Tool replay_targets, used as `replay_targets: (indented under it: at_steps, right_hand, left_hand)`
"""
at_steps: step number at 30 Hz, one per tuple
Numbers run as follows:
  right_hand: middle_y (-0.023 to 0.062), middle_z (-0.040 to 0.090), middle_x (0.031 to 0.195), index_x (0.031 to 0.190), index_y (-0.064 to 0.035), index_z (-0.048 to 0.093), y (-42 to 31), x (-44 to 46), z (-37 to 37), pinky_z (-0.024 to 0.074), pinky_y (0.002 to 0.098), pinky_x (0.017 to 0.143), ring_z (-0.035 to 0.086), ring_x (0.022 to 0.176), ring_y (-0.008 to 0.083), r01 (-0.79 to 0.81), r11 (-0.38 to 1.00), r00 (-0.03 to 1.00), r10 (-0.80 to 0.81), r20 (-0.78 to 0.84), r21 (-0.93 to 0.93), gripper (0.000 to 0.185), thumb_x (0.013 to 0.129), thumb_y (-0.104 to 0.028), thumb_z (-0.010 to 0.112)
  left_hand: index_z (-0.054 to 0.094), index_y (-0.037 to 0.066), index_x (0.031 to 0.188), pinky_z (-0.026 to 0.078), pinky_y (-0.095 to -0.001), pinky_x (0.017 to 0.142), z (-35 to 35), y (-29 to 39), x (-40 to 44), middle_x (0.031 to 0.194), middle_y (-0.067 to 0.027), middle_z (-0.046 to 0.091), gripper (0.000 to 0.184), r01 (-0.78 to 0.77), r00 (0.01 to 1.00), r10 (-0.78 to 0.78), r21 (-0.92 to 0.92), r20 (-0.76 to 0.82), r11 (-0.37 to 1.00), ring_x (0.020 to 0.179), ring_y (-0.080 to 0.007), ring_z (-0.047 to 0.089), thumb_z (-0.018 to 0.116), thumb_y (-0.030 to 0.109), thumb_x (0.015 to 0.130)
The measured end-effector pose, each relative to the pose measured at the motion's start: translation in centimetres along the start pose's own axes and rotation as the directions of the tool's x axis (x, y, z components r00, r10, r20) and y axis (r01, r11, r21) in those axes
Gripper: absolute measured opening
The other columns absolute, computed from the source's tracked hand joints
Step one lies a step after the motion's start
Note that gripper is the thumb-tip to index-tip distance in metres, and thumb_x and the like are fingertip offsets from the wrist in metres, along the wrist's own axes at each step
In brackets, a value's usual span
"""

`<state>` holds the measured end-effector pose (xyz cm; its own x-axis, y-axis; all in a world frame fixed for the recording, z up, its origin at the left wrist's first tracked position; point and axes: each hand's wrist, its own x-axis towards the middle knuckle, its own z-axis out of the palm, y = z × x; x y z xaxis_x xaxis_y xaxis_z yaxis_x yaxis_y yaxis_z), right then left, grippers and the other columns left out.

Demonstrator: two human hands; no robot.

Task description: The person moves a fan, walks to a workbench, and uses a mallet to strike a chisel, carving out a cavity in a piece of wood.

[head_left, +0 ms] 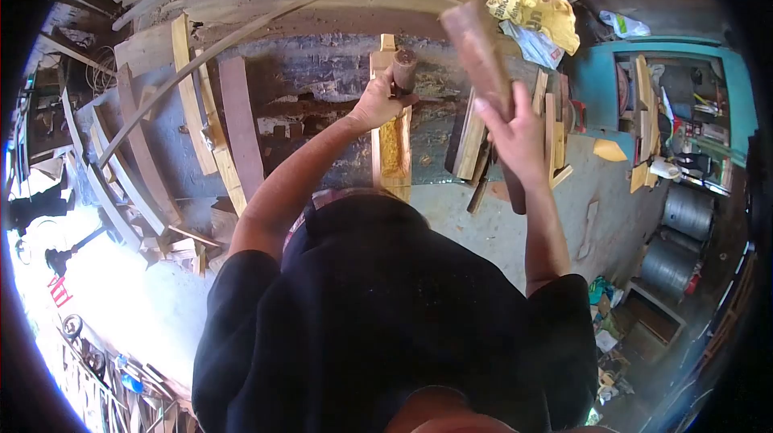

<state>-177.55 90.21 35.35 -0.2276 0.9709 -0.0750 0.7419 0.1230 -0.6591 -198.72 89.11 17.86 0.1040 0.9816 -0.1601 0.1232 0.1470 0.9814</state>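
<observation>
Your left hand is wrapped around the round handle over the pale timber, which reaches the worktop's near edge. Your right hand grips the raised wooden club. Best brace the handle and strike its top squarely.

Brown wooden club, thick and blurred, held in my right hand, upper end leaning leftward. Stubby brown cylinder gripped in my left hand, round end showing, lower part hidden. Below it, pale timber lying lengthwise ahead of me on bench, long yellowish hollow cut in nearer part.
</observation>
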Motion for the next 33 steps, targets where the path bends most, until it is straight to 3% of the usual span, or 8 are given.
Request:
replay_targets:
  at_steps: [7, 9, 11, 19, 21, 25, 28, 33]
  right_hand:
    - [0.005, 0.055, 0.068, 0.099, -0.0013, 0.049, -6.8, -1.1, -2.9, 0.0465, 0.0288, 0.055, 0.057, 0.059, 0.0142, 0.304, 0.851, 0.933, -0.174, -0.315, 0.428, 0.028, 0.089, -0.023, 0.063]
    - [0.0125, 0.063, 0.076, 0.111, -0.0042, 0.046, -4.1, -0.6, -1.0, 0.051, 0.0336, 0.066, 0.064, 0.068, 0.0214, 0.472, 0.881, 0.825, -0.458, -0.329, -0.044, 0.044, 0.087, -0.034, 0.068]
    - [0.0143, 0.063, 0.073, 0.11, -0.0043, 0.046, -0.5, -0.1, 1.7, 0.051, 0.0342, 0.064, 0.064, 0.064, 0.0256, 0.256, 0.908, 0.965, -0.221, 0.141, -0.331, 0.048, 0.086, -0.04, 0.068]
    - [0.0143, 0.065, 0.076, 0.102, -0.0045, 0.046, -3.3, 0.3, -1.0, 0.0512, 0.0358, 0.061, 0.067, 0.067, 0.0242, 0.064, 0.989, 0.998, -0.066, 0.015, 0.132, 0.046, 0.086, -0.042, 0.068]
    - [0.0044, 0.06, 0.079, 0.107, -0.0058, 0.049, -4.8, 0.2, -0.7, 0.0461, 0.0229, 0.055, 0.056, 0.063, 0.0075, 0.341, 0.902, 0.933, -0.289, -0.216, 0.267, 0.029, 0.09, -0.022, 0.065]
    - [0.0153, 0.067, 0.083, 0.112, -0.0061, 0.043, 0.4, 2.9, 3.5, 0.055, 0.0401, 0.065, 0.068, 0.075, 0.0314, 0.216, 0.956, 0.961, -0.173, 0.215, -0.199, 0.054, 0.087, -0.051, 0.061]
    - [0.0187, 0.066, 0.083, 0.111, -0.006, 0.043, 4.0, 4.1, 4.1, 0.0547, 0.0432, 0.065, 0.067, 0.074, 0.0353, 0.255, 0.856, 0.967, -0.219, 0.131, -0.45, 0.058, 0.087, -0.057, 0.058]
    - [0.0183, 0.065, 0.078, 0.105, -0.0055, 0.045, 1.0, 2.8, 1.9, 0.0527, 0.0435, 0.059, 0.067, 0.068, 0.0337, 0.127, 0.991, 0.989, -0.123, 0.086, -0.046, 0.05, 0.089, -0.051, 0.058]
  left_hand:
    - [0.048, 0.004, 0.12, 0.049, -0.03, 0.085, 0.7, 0.0, -0.4, 0.101, -0.0059, 0.064, 0.045, -0.093, 0.993, 0.099, -0.092, 0.065, 0.991, 0.095, -0.0115, 0.059, 0.072, 0.009, 0.083]
    - [0.044, 0.005, 0.129, 0.049, -0.03, 0.083, 0.9, -0.5, 0.0, 0.102, -0.007, 0.063, 0.056, -0.087, 0.994, 0.091, -0.055, 0.063, 0.995, 0.095, -0.0112, 0.058, 0.073, 0.008, 0.081]
    - [0.045, 0.002, 0.125, 0.049, -0.03, 0.082, 1.8, -1.9, 0.7, 0.098, -0.0077, 0.065, 0.053, -0.065, 0.996, 0.077, -0.25, 0.04, 0.966, 0.094, -0.0118, 0.059, 0.073, 0.008, 0.081]
    - [0.048, 0.004, 0.117, 0.049, -0.027, 0.084, 0.3, -4.2, 1.7, 0.102, -0.0037, 0.062, 0.039, 0.006, 0.997, -0.031, -0.331, -0.073, 0.944, 0.095, -0.0114, 0.059, 0.069, 0.005, 0.085]
    - [0.049, 0.003, 0.12, 0.049, -0.0289, 0.083, 1.0, -3.9, 2.0, 0.1, -0.0068, 0.064, 0.049, -0.006, 0.996, -0.016, -0.237, -0.089, 0.971, 0.092, -0.0136, 0.06, 0.076, 0.012, 0.08]
    - [0.049, 0.004, 0.115, 0.05, -0.0305, 0.078, 1.9, -2.9, 2.5, 0.097, -0.0065, 0.064, 0.045, -0.1, 0.993, 0.073, -0.343, -0.091, 0.934, 0.088, -0.0141, 0.06, 0.075, 0.01, 0.079]
    - [0.043, 0.006, 0.109, 0.056, -0.0291, 0.068, -0.2, -3.6, 4.3, 0.094, -0.0041, 0.056, 0.036, 0.179, 0.933, -0.283, -0.396, -0.223, 0.901, 0.08, -0.0156, 0.061, 0.068, 0.002, 0.085]
    - [0.044, 0.008, 0.108, 0.056, -0.0314, 0.072, -1.1, -4.4, 2.5, 0.094, -0.0031, 0.058, 0.038, 0.095, 0.959, -0.221, -0.53, -0.178, 0.843, 0.084, -0.0163, 0.061, 0.07, 0.0, 0.082]
